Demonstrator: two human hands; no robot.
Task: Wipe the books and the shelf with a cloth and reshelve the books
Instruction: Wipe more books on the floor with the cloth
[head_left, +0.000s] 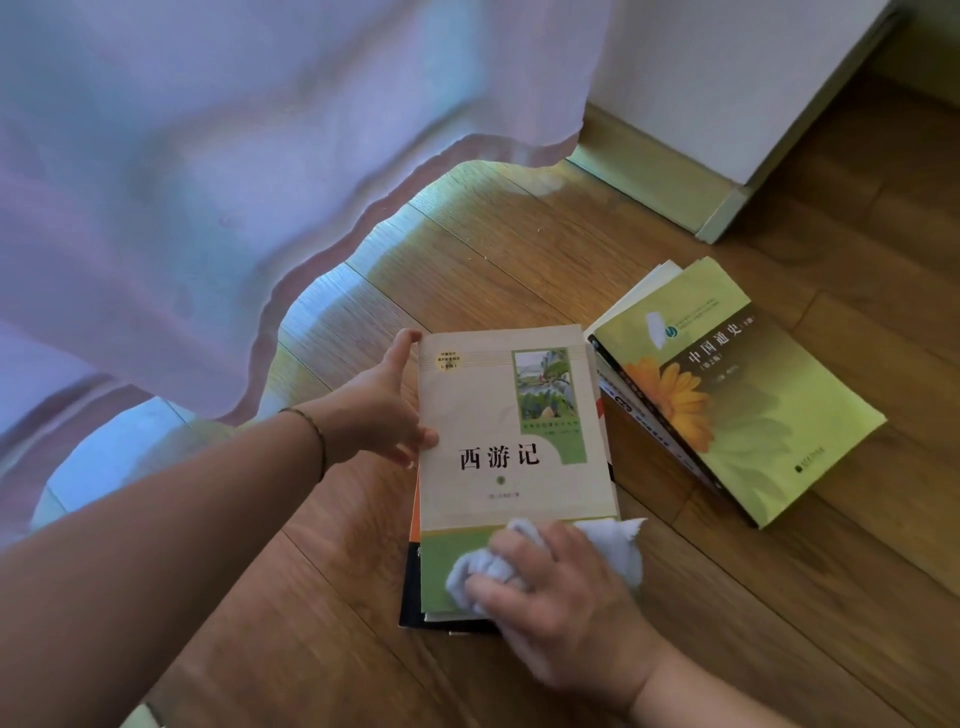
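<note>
Two piles of books lie on the brown wooden plank floor (519, 249). At the lower centre of the frame, a cream paperback with a green band and a small landscape picture on its cover (511, 447) tops a pile; a dark book (410, 597) shows under its lower left corner. The left hand (387, 410), a thin bracelet (311, 436) on its wrist, grasps the cream paperback's left edge, thumb on the cover and forefinger at the top corner. The right hand (566, 587) clutches a crumpled pale blue-white cloth (519, 561) and presses it on the green band at the cover's lower end. At centre right, a yellow-green paperback with an orange flower (748, 395) lies askew on other books. A sheer lilac curtain (208, 182) fills the upper left, its hem on the floor. A white cabinet with a pale plinth (727, 104) stands at the upper right.
</note>
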